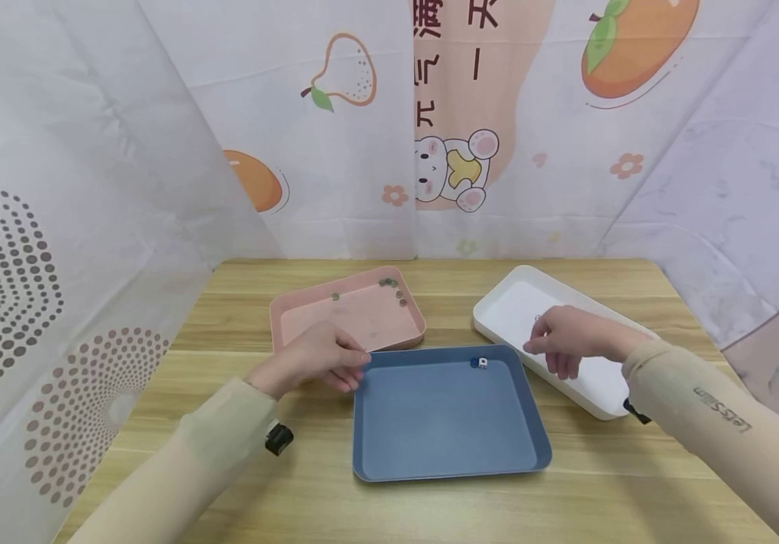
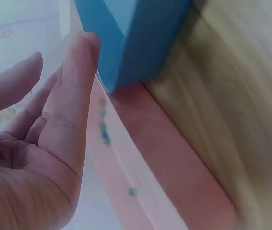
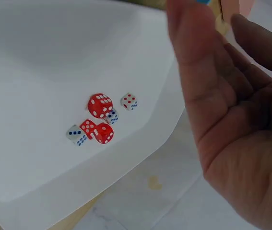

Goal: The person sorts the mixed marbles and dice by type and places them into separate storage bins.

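Note:
My left hand (image 1: pixel 324 357) is over the front edge of the pink tray (image 1: pixel 280 321), next to the blue tray's left corner. Thumb and fingers are apart with nothing between them in the left wrist view. Above the white tray (image 1: pixel 498 302) hovers my right hand (image 1: pixel 569 340), fingers loosely bent and holding nothing. The right wrist view shows several dice in that tray, including a large red die (image 3: pixel 100 105) and a white die (image 3: pixel 76 135). The blue tray (image 1: pixel 446 423) holds a white die (image 1: pixel 483 363) beside a small blue piece (image 1: pixel 474 363) near its back edge.
Several small greenish round pieces (image 1: pixel 389 282) lie in the pink tray, mostly toward its right end. All three trays stand on a wooden table (image 1: pixel 450 510). A printed white cloth (image 1: pixel 362 166) hangs behind it, with more cloth at both sides.

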The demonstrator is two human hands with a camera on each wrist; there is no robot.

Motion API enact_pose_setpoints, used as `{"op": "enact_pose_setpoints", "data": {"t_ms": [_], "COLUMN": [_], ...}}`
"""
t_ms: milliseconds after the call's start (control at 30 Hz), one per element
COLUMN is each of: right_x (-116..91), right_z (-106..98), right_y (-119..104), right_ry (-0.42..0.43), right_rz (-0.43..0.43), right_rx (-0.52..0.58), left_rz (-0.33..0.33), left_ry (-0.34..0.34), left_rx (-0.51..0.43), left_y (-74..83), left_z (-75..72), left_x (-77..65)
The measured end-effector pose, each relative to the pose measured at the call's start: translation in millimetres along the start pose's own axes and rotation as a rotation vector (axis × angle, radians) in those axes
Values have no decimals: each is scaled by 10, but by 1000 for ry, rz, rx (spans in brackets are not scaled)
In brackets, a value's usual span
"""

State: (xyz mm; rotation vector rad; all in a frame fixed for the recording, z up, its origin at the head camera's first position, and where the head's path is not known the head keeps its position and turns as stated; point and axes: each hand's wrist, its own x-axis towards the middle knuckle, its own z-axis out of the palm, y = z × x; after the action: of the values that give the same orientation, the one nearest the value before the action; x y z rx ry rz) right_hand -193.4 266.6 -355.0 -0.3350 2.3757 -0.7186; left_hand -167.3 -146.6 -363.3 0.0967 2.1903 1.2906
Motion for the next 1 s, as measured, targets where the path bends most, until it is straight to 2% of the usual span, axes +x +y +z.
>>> {"op": "enact_pose_setpoints", "data": {"t_ms": [200, 467, 733, 1000], "right_x": [-51, -41, -35, -24], "right_z": [179, 339, 398, 409], "right_y": [-11, 11, 26, 33], "right_ry": [-61, -88, -115, -120], "right_rz": [90, 105, 104, 101], "right_rx": [19, 43, 121, 137], "left_rz": [34, 50, 39, 35], "left_ry": [-46, -122, -121, -99], "left_rx": [30, -16, -38, -53], "left_y": [208, 405, 461, 443], "left_z": [226, 566, 811, 986], "left_x": [197, 473, 659, 842]}}
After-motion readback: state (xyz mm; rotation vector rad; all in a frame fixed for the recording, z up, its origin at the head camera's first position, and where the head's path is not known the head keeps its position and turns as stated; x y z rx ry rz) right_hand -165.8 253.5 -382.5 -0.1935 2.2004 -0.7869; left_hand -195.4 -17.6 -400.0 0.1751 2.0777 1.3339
